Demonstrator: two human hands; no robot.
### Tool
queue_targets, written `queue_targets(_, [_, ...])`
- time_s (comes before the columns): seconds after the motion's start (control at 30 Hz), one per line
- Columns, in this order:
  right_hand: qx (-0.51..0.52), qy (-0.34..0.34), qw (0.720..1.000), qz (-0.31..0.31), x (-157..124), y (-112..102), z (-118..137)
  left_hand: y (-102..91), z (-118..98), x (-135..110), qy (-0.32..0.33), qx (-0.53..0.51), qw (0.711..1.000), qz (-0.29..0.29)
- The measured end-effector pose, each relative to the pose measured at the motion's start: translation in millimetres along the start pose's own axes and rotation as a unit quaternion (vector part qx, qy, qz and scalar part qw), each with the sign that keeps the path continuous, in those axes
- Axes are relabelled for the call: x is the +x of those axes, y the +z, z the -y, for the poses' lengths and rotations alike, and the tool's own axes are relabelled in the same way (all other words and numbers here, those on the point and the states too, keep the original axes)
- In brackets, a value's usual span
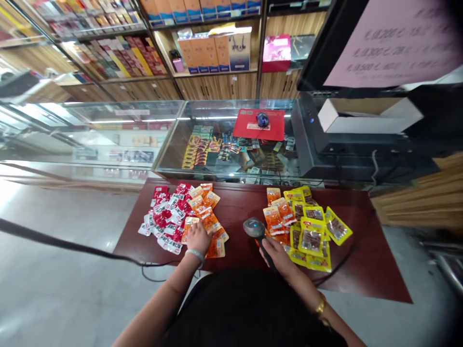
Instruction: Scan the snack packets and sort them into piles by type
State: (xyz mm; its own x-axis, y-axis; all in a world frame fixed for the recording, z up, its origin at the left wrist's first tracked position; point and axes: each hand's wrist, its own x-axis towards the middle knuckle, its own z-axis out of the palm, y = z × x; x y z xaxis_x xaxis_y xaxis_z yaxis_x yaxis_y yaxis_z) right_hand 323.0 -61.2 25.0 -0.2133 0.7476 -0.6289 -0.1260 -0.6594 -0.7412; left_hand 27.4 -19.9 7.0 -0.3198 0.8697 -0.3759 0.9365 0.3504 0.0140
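My left hand point(198, 238) is over the pile of orange snack packets point(209, 219), its fingers closed on the edge of one orange snack packet point(190, 222). Red and white snack packets point(170, 212) lie heaped just left of that pile. In my right hand point(277, 255) is a black and grey barcode scanner point(254, 227), gripped by its handle with the head pointing up and left. Beside the scanner lies a second group of orange packets point(280, 214). Yellow snack packets point(311, 237) overlap one another to the right of my right hand.
The packets lie on a dark red-brown tabletop point(238, 202). Behind it stands a glass display case point(173, 144) with a red mat point(242, 126) and a mouse point(262, 119) on top. A black till machine point(307, 140) carries an open white box point(361, 124). A cable point(72, 241) crosses at left.
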Motion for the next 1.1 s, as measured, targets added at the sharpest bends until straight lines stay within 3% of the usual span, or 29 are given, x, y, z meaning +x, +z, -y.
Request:
queue_targets(0.1, [-0.019,0.0,1.0,0.019,2.4,3.3,-0.9,3.6,-0.3,11.0,-0.029,-0.006,0.999,0.019])
queue_targets(0.3, [-0.026,0.005,1.0,-0.001,1.8,5.6,-1.6,6.0,-4.9,34.5,-0.041,-0.034,0.997,0.047])
queue_targets(0.53, [-0.04,-0.013,0.999,-0.006,-3.0,3.3,0.7,14.0,-8.9,50.2,-0.023,-0.213,0.974,0.074])
queue_targets(0.6, [-0.043,-0.012,0.999,0.001,-5.2,2.9,4.2,18.1,-21.9,50.9,-0.017,-0.312,0.947,0.08])
queue_targets(0.7, [-0.037,-0.012,0.999,0.002,-7.8,1.7,8.9,22.8,-53.9,46.3,0.004,-0.462,0.883,0.084])
queue_targets(0.83, [-0.029,-0.041,0.999,-0.007,-7.8,-3.5,11.3,22.8,-104.5,34.9,0.06,-0.577,0.807,0.113])
queue_targets(0.9, [-0.02,-0.049,0.998,-0.014,-7.8,-8.0,11.7,21.1,-125.6,30.5,0.072,-0.593,0.792,0.129])
queue_targets(1.1, [0.019,-0.041,0.998,-0.044,-14.4,-20.1,10.1,20.1,-164.4,25.8,0.056,-0.589,0.793,0.145])
